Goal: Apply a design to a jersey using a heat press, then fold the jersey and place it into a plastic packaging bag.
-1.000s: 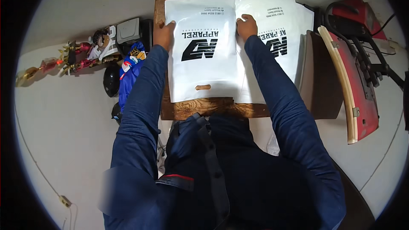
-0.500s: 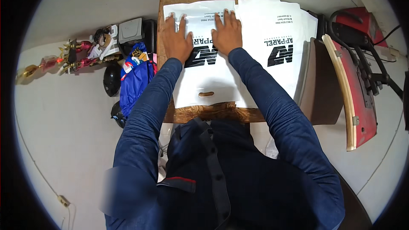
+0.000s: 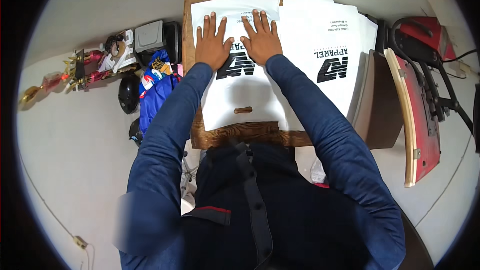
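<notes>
Both my hands rest flat on a white plastic carrier bag (image 3: 220,105) with black print and a cut-out handle slot at its near end. My left hand (image 3: 213,42) lies on the bag's left half, fingers spread and pointing away from me. On the right half is my right hand (image 3: 262,39), its fingers also stretched out. The two thumbs come close together over the print, hiding part of it. Right beside this bag lies a stack of similar white bags (image 3: 320,100), printed alike, which neither hand touches.
The bags lie on a wooden table (image 3: 235,132). To its right stand a red board with a pale edge (image 3: 412,125) and a red machine (image 3: 425,32) with black arms. Left of the table are a blue bag (image 3: 157,95), a dark helmet (image 3: 129,94) and trophies (image 3: 75,72).
My hands have shifted slightly on the bag and lie closer together, the right one a little to the left. The view has tilted slightly.
</notes>
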`<action>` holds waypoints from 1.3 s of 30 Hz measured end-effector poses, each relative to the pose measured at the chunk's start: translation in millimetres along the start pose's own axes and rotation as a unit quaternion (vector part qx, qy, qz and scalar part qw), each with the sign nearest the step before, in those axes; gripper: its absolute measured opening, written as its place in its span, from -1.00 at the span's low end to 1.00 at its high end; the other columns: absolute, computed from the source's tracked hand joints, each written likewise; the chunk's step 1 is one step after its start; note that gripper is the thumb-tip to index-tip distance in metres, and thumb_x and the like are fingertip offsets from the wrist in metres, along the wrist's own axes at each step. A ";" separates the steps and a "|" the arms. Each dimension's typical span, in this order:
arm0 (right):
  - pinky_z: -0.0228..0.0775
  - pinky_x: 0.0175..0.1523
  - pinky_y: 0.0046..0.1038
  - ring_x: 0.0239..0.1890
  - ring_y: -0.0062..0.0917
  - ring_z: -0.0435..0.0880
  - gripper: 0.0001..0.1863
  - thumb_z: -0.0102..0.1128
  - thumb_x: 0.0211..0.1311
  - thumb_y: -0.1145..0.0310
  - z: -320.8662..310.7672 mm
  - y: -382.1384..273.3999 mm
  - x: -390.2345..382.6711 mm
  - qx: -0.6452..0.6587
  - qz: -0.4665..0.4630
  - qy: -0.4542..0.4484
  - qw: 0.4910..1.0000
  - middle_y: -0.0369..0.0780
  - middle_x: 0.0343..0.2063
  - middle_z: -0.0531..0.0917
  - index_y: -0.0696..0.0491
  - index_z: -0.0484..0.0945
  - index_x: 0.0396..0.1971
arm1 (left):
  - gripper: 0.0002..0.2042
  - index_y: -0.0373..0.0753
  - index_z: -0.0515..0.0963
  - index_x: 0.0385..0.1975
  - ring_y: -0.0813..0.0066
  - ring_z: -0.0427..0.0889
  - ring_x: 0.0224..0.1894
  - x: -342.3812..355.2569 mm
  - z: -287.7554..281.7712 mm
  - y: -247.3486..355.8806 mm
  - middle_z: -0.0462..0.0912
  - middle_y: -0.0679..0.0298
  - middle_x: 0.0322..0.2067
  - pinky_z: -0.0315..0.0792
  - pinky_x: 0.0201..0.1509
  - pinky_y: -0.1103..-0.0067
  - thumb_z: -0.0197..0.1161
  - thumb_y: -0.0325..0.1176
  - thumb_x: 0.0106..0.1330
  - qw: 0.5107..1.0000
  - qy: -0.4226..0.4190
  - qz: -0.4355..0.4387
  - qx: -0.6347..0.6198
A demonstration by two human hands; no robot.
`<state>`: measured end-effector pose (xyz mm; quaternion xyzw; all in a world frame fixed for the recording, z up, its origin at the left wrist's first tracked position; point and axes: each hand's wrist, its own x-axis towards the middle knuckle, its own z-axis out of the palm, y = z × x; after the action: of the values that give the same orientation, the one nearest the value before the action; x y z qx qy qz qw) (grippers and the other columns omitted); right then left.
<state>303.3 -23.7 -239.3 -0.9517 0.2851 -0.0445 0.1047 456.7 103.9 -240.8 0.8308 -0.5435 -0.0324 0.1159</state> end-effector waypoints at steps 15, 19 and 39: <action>0.53 0.06 -0.21 -0.05 -0.16 0.73 -0.46 0.23 0.37 -0.04 -35.9 -2.1 -162.9 0.250 0.389 -0.059 0.885 -0.01 -0.13 0.75 0.17 0.65 0.01 | -0.46 -0.46 0.53 0.11 0.29 0.70 -0.20 -156.5 -13.5 -10.4 0.73 0.01 -0.16 0.54 -0.07 0.47 0.49 -0.21 0.25 0.832 0.032 -0.385 -0.398; 0.51 -0.16 -0.27 -0.36 -0.26 0.69 -0.63 0.35 0.32 0.13 -25.3 9.3 -172.4 0.348 0.382 -0.029 0.856 -0.09 -0.41 0.72 0.20 0.67 -0.24 | -0.69 -0.48 0.65 -0.11 0.47 0.69 -0.31 -159.0 -21.2 -20.8 0.76 0.17 -0.26 0.53 -0.20 0.58 0.48 -0.40 0.25 0.700 -0.057 -0.419 -0.575; 0.33 -0.27 -0.65 -0.39 -0.72 0.52 -0.81 0.39 0.31 0.33 -133.0 10.4 -116.0 0.539 0.325 0.151 0.763 -0.40 -0.40 0.64 0.14 0.68 -0.21 | -0.84 -0.25 0.58 -0.09 0.66 0.63 -0.44 -134.6 -108.0 -16.1 0.67 0.38 -0.34 0.39 -0.56 0.75 0.29 -0.37 0.43 0.580 -0.056 -0.317 -0.748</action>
<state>181.8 8.7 -114.9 -0.5699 0.5185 -0.2970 0.5640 435.7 249.6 -149.3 0.5654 -0.0337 -0.5088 0.6483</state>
